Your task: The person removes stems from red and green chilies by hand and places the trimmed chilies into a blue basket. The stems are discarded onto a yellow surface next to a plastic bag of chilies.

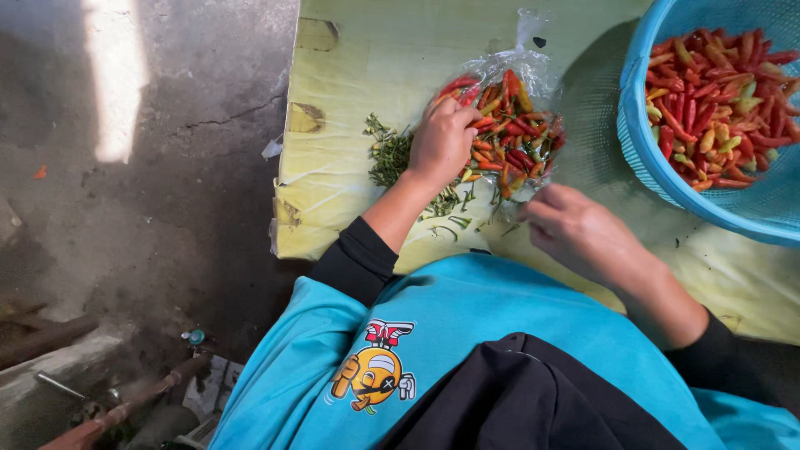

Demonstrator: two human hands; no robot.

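Hand over yellow table, concrete floor

Landmark: clear plastic bag of small red and orange chillies, on the pale yellow-green table. Left hand on its left edge; loose green stem pile further left. Right hand before it. Blue plastic mesh basket right of it.

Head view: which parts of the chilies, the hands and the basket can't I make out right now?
- Left hand: fingertips buried among the chilies on the clear plastic bag; grip hidden.
- Right hand: seen from the back, fingers curl under; anything held is hidden.
- Blue basket: cut off by the top and right edges.
- Green stems: partly behind the left hand, too small to count.
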